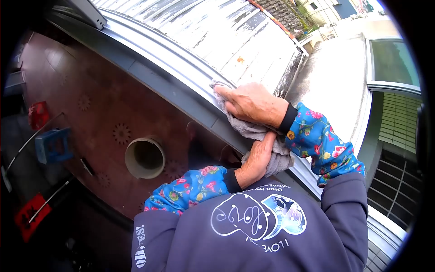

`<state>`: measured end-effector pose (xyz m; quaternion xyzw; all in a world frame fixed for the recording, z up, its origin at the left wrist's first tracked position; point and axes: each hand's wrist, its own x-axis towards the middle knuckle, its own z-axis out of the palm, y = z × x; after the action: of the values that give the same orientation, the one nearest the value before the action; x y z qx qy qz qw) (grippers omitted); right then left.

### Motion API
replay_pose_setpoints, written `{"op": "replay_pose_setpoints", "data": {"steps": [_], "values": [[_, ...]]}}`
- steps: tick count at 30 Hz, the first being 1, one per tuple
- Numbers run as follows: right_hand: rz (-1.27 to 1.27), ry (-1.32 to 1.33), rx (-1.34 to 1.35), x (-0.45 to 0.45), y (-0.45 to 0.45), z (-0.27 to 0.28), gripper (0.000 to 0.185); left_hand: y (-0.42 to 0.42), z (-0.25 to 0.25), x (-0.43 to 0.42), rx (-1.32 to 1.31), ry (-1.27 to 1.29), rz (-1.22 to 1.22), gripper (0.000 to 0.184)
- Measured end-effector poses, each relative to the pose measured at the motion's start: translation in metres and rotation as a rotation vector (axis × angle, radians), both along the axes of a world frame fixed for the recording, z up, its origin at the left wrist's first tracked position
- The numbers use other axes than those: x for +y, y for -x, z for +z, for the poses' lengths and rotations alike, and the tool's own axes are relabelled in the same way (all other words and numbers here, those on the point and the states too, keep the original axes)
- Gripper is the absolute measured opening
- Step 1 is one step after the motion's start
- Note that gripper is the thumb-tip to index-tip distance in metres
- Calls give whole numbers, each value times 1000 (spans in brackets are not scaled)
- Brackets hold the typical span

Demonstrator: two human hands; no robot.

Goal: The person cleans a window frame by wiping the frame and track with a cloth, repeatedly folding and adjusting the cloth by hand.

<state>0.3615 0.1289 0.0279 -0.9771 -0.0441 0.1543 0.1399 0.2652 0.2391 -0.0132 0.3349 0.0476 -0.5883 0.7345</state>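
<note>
Wiping track, seemingly: right hand clamped on cloth, left hand touching it, grip unclear; next stroke wants steady pressure.

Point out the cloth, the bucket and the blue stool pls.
Cloth (244,128): head view, on its folded middle stretch.
Bucket (143,173): head view, on the pale inner wall by the rim.
Blue stool (42,148): head view, on its broad left side.

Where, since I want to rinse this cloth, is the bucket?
In the head view, the bucket stands on the reddish floor at left, between the left hand and the blue stool.
</note>
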Motion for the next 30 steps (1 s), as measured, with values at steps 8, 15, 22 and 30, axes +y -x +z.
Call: {"op": "replay_pose_setpoints", "data": {"steps": [8, 15, 22, 30], "values": [[-139, -146, -178, 0, 13, -17, 36, -30, 10, 21, 147, -5, -186, 43], [-193, -57, -112, 8, -4, -12, 35, -38, 3, 24, 256, 104, -45, 41], [-220, -227, 125, -26, 45, 23, 51, -34, 8, 29, -83, 149, -543, 52], [-546, -693, -37, -36, 66, 0, 42, -42, 3, 40, -239, 132, -494, 59]]}}
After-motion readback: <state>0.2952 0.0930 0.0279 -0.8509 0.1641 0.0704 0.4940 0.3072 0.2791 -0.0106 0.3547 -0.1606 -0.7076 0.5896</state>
